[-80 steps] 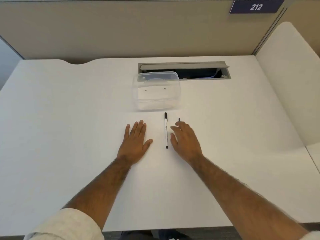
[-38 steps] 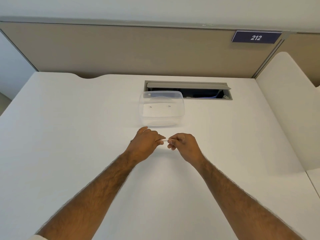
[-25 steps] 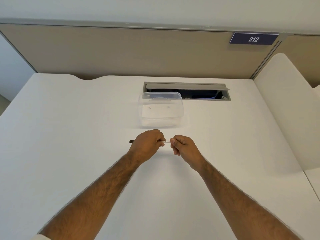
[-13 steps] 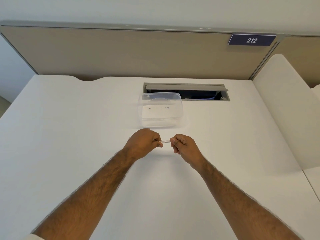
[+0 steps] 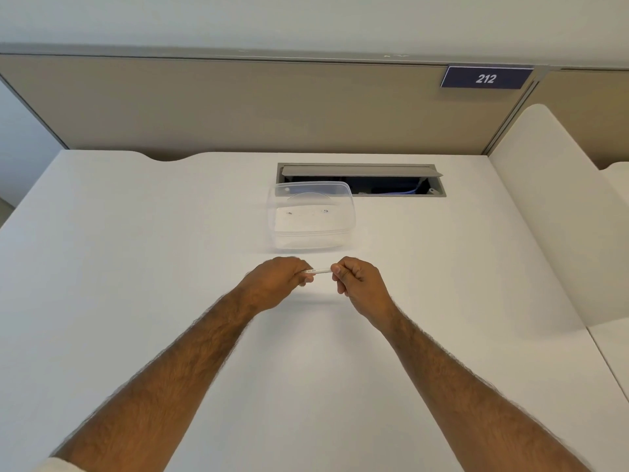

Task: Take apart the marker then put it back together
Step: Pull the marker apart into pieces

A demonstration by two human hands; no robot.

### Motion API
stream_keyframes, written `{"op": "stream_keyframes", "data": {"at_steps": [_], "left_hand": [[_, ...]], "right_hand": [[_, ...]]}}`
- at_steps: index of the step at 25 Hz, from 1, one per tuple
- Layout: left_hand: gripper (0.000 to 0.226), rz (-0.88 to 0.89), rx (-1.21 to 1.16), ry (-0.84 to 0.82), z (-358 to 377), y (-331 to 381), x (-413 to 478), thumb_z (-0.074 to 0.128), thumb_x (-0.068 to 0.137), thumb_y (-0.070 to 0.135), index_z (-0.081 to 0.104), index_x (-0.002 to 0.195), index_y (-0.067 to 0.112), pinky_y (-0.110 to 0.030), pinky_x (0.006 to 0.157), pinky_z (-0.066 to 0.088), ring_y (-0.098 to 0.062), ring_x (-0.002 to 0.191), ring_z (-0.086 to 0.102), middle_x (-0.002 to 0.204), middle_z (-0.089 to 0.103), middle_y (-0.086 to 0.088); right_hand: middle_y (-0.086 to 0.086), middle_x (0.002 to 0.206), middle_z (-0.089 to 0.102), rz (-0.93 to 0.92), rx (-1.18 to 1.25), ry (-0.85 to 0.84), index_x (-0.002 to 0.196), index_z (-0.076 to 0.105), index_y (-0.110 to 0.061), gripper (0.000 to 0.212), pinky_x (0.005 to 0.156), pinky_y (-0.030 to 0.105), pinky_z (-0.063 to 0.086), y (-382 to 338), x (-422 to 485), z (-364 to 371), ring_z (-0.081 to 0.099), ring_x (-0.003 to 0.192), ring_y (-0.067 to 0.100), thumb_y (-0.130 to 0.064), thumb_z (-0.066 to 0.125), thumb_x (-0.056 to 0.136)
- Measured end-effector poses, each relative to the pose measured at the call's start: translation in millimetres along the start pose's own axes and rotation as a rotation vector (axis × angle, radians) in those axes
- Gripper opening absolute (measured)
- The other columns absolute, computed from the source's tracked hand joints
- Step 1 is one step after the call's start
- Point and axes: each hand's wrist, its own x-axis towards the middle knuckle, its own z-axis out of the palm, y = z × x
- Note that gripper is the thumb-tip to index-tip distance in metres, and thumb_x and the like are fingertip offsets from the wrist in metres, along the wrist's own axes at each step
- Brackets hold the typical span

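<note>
A thin white marker (image 5: 318, 271) lies level between my two fists, just above the white desk (image 5: 136, 267). My left hand (image 5: 277, 282) is closed around its left end and my right hand (image 5: 355, 280) is closed around its right end. Only a short white stretch of the barrel with small print shows between them. Both ends of the marker are hidden inside my fingers, so I cannot tell whether the cap is on.
A clear plastic container (image 5: 311, 216) stands just beyond my hands. Behind it is an open cable slot (image 5: 391, 185) in the desk. A beige partition (image 5: 238, 107) closes the back and a white divider (image 5: 551, 212) rises on the right.
The marker was lifted off the desk and turned sideways between both hands. One second ago a dark end poked out left of my left hand; now it is hidden in the fist.
</note>
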Motion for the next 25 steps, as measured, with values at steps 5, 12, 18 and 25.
{"op": "stream_keyframes", "data": {"at_steps": [5,12,18,25], "left_hand": [[0.023,0.033,0.136,0.089,-2,0,-2,0.055,0.098,0.038,0.059,0.077,0.031,-0.031,0.060,0.037,-0.015,0.074,0.056,0.076,0.063,0.010],[0.020,0.007,0.044,0.057,-6,6,-2,0.054,0.099,0.041,0.062,0.083,0.034,-0.034,0.067,0.051,-0.012,0.072,0.060,0.074,0.062,0.012],[0.018,0.022,0.003,0.132,-9,7,-4,0.062,0.095,0.042,0.070,0.088,0.028,-0.033,0.066,0.049,-0.007,0.075,0.059,0.081,0.066,0.012],[0.014,0.020,0.024,0.152,-9,10,-6,0.062,0.095,0.036,0.063,0.083,0.030,-0.028,0.063,0.043,-0.009,0.076,0.056,0.080,0.061,0.013]], "right_hand": [[-0.002,0.056,0.059,-0.014,-0.016,-0.015,0.074,0.062,-0.009,0.030,0.058,0.029,0.039,-4,-1,3,0.047,0.055,0.011,-0.024,0.056,0.100],[0.002,0.056,0.059,0.029,0.011,-0.007,0.074,0.062,-0.006,0.033,0.058,0.029,0.038,-9,-3,0,0.047,0.055,0.013,-0.023,0.055,0.101],[0.004,0.057,0.059,0.064,0.062,-0.013,0.072,0.061,-0.008,0.034,0.057,0.030,0.038,-14,-7,0,0.046,0.057,0.018,-0.025,0.055,0.101],[0.008,0.058,0.058,0.086,0.079,-0.011,0.073,0.061,-0.004,0.034,0.058,0.030,0.037,-15,-9,0,0.045,0.058,0.020,-0.023,0.055,0.101]]}}
